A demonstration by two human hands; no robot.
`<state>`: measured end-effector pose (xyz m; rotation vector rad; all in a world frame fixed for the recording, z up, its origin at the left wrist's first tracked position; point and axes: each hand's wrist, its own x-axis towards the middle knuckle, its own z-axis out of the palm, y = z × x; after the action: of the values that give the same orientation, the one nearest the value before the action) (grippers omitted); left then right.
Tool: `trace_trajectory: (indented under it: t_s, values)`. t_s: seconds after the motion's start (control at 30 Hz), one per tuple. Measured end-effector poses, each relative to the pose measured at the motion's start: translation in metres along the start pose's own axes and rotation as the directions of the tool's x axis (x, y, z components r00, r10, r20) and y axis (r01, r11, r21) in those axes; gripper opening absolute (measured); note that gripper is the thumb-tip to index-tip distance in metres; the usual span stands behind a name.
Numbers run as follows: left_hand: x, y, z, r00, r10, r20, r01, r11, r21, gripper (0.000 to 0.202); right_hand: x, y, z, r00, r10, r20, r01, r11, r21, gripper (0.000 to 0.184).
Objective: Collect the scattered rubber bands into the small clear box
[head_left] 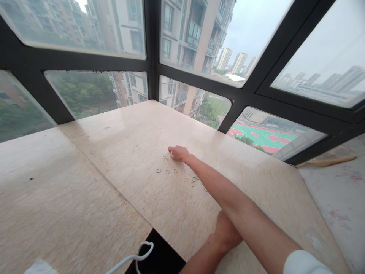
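Note:
My right hand point(179, 153) reaches out over the stone ledge, its thumb and fingers closed in a pinch. Whatever sits between the fingertips, if anything, is too small to make out. Just left of and below it, two thin rings point(165, 158) overlap or touch. Closer to me lie a dark ring point(158, 171), a greyish ring point(167, 172) and a yellowish ring point(175, 171). Several more, among them a green ring point(194, 179), are grouped beside my right forearm, which partly covers some. My left hand point(226, 230) is below that forearm, its fingers hidden.
The pale stone ledge point(128, 148) runs to dark-framed windows point(154, 49) in a corner. A white cable point(128, 259) loops over a black object point(162, 255) at the front edge. White tissue-like material point(40, 267) is at bottom left, and a small dark-tipped item point(30, 179) lies far left.

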<state>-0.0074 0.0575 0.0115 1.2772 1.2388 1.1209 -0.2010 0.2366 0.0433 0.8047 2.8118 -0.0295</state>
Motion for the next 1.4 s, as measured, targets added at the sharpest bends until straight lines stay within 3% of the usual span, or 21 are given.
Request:
trace_trajectory:
  t_s: [0.17,0.33,0.57,0.93,1.13,1.4]
  values:
    - [0.006,-0.005,0.005,0.995,0.100,0.008,-0.098,0.952,0.291,0.017,-0.011,0.005,-0.008,0.989,-0.114,0.092,0.121,0.990,-0.072,0.028]
    - [0.008,-0.012,0.010,0.986,0.166,-0.027,-0.146,0.926,0.348,0.012,-0.026,0.010,-0.017,0.960,-0.177,0.217,0.202,0.974,-0.100,0.025]
    - [0.009,-0.012,0.010,0.984,0.175,-0.035,-0.148,0.907,0.394,0.013,-0.052,0.024,-0.008,0.954,-0.176,0.243,0.203,0.975,-0.092,0.028]
    - [0.012,-0.010,0.009,0.979,0.204,-0.014,-0.181,0.898,0.402,0.013,-0.095,0.029,-0.004,0.964,-0.202,0.172,0.223,0.968,-0.115,0.022]
    - [0.013,-0.011,0.008,0.974,0.225,-0.020,-0.199,0.897,0.395,0.011,-0.104,0.037,0.001,0.978,-0.157,0.139,0.160,0.987,-0.009,0.014]
    - [0.015,-0.012,0.004,0.958,0.287,0.009,-0.276,0.913,0.299,0.016,-0.146,0.065,-0.002,0.990,-0.053,-0.133,0.090,0.953,0.290,0.020]
